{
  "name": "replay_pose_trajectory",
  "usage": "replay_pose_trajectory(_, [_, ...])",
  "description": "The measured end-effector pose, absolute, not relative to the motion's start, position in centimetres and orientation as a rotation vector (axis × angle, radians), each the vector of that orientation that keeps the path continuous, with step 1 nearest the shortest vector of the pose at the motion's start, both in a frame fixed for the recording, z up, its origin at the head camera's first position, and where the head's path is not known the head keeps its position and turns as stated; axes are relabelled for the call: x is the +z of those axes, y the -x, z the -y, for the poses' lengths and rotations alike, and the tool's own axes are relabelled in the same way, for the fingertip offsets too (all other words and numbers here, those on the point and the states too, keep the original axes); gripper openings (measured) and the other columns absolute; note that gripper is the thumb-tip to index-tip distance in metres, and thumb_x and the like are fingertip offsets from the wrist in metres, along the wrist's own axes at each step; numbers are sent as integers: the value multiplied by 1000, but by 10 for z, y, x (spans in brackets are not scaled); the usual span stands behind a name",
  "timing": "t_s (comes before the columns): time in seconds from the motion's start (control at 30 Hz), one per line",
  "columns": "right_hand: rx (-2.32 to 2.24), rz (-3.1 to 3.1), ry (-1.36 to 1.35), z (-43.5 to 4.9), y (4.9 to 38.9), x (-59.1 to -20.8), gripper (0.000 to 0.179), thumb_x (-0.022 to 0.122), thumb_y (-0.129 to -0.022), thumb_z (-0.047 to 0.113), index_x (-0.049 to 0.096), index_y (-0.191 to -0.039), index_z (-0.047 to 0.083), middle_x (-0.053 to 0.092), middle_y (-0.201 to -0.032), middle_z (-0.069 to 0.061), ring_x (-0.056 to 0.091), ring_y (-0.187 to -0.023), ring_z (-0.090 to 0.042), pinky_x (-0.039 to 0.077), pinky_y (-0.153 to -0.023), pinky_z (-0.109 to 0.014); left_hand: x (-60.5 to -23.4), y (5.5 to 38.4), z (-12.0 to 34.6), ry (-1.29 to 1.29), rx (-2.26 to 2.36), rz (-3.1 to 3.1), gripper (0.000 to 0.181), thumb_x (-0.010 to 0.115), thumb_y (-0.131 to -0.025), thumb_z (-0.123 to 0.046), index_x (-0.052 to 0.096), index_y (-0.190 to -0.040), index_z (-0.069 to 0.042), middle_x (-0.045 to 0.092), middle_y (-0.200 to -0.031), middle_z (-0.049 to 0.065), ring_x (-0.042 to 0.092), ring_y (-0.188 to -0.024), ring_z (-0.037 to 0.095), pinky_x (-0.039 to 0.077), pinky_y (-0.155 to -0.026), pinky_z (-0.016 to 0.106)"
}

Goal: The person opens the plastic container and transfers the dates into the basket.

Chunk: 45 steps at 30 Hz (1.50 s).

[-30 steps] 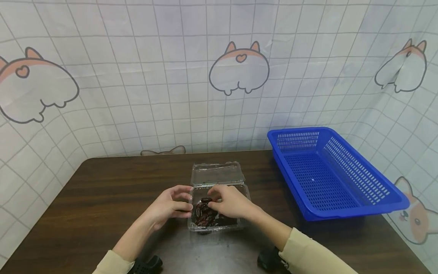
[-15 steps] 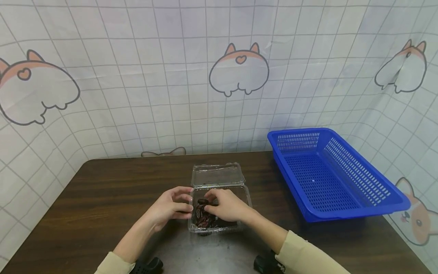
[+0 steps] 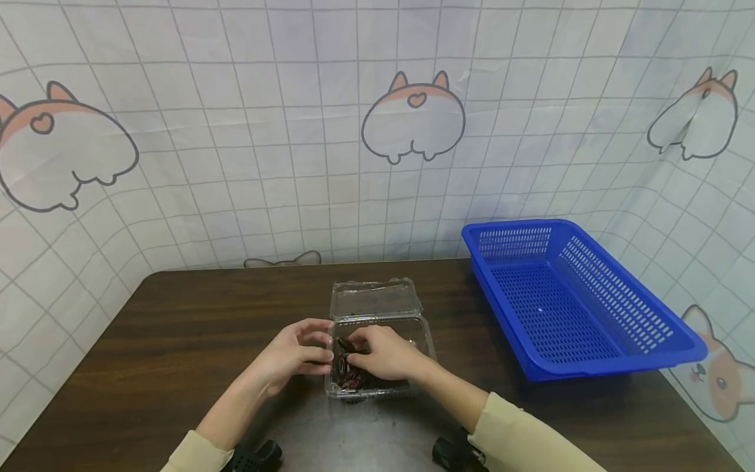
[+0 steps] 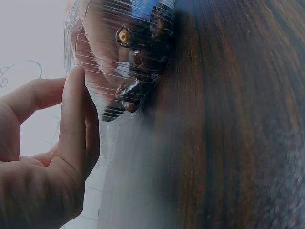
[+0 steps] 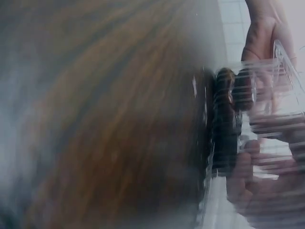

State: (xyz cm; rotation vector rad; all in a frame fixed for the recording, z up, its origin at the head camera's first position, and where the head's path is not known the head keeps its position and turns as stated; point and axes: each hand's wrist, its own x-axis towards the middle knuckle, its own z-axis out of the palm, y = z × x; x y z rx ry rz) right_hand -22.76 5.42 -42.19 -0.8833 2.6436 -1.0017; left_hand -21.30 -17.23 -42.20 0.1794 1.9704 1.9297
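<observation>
Centred on the table stands a clear plastic clamshell box (image 3: 377, 393), its lid (image 3: 376, 299) folded back behind it. Dark brown, wrinkled dates (image 3: 352, 380) lie in its left part; through the plastic, the left wrist view shows one date (image 4: 125, 37) with a pale stem end. My left hand (image 3: 295, 357) touches the box's left side with its fingertips, fingers loosely bent. My right hand (image 3: 386, 354) reaches into the box, thumb and fingers among the dates. Whether it pinches one is hidden by the hand and the plastic's glare.
A large blue plastic basket (image 3: 590, 367) with slotted walls stands to the right on the dark wooden table (image 3: 194, 328). White gridded sheeting (image 3: 265, 164) with cartoon dogs hangs behind the table and along its sides.
My right hand has shifted slightly left and lower among the dates. One date by its fingertips now lies at a different tilt. My left hand stays at the box's side.
</observation>
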Motion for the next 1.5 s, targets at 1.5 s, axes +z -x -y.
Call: replay_pose_trajectory(1.5, [-1308,-2693,813,-56,223,-414,14,72,-94,14,74,-106,9,72,-92,6,66,-89,-14,53,-76,-34,-425,214,172,-165,1936,-1983,59,68,-92,4,45,-146,5,55,-119,19,67,-89,23,62,-84,44])
